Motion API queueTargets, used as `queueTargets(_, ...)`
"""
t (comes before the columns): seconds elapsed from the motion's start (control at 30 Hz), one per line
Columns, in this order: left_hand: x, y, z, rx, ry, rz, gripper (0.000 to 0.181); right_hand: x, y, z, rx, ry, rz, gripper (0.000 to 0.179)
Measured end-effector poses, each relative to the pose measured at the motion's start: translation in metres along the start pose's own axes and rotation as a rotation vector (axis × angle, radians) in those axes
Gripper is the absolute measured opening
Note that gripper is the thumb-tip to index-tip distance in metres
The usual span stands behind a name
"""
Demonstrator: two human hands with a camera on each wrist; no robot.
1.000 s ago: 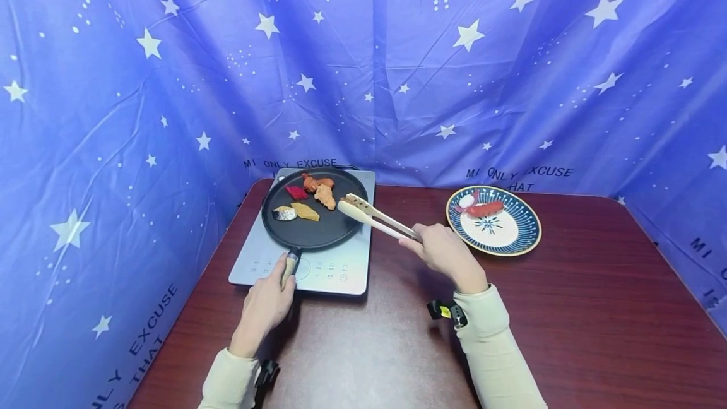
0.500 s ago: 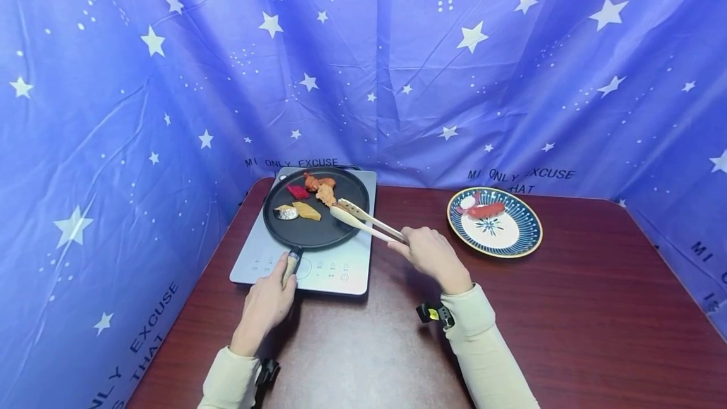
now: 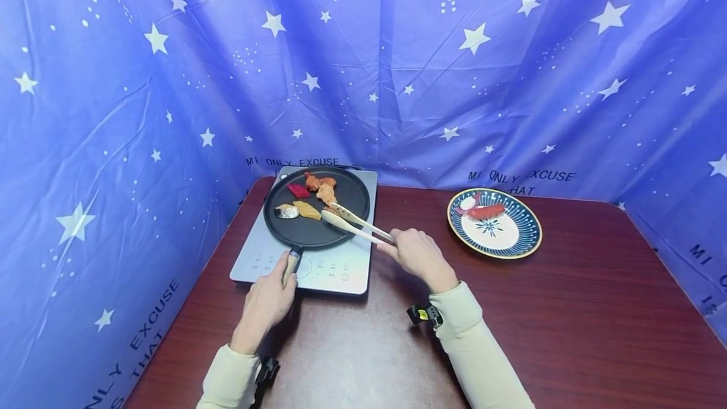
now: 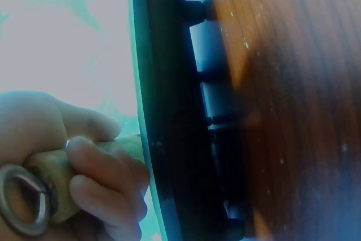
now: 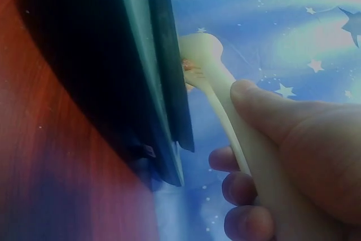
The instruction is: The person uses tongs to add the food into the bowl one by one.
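Note:
My left hand (image 3: pixel 265 300) grips the handle (image 3: pixel 291 265) of a black flat pan (image 3: pixel 301 233). Its fingers wrap the handle (image 4: pixel 53 163), close to a metal ring, in the left wrist view. With my right hand (image 3: pixel 423 259) I hold pale tongs (image 3: pixel 353 230), thumb on one arm and fingers curled round the other. Their tips are over the pan's right part, just below a fried chicken piece (image 3: pixel 325 193); whether they hold anything I cannot tell. Also in the pan are a reddish-brown drumstick (image 3: pixel 318 182), a red piece (image 3: pixel 298 191), a yellow slice (image 3: pixel 308 210) and a silvery piece (image 3: pixel 286 211).
Under the pan lies a silver induction cooker (image 3: pixel 352 273) on the dark red table (image 3: pixel 596 308). To the right, a blue-patterned plate (image 3: pixel 522 232) carries a red sausage (image 3: pixel 486 212) and a pink-and-white piece (image 3: pixel 467 204). A starry blue curtain (image 3: pixel 409 112) surrounds the table's back and sides.
My right hand has moved left and slightly toward me, bringing the tongs' tips from the pan's right edge further in over the pan. The left hand stays on the handle.

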State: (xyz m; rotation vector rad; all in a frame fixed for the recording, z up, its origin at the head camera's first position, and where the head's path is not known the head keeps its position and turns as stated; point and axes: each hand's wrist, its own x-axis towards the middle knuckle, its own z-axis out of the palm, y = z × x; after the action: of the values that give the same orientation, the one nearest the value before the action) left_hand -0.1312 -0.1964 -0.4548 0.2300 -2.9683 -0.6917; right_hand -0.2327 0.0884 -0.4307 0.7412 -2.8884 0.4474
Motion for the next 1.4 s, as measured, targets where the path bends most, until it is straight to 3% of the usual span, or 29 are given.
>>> queueTargets(0.4, -0.002, 0.000, -0.001, -0.002, -0.001, 0.007, 0.054, 0.006, -0.004, 0.009, 0.005, 0.009, 0.006, 0.035)
queueTargets(0.9, -0.001, 0.000, 0.000, -0.004, 0.004, 0.009, 0.054, 0.013, -0.008, 0.006, -0.010, 0.046, -0.023, 0.038)
queueTargets(1.4, -0.002, 0.001, 0.000, -0.006, 0.011, 0.017, 0.054, 0.035, -0.020, 0.001, -0.077, 0.070, -0.053, 0.037)
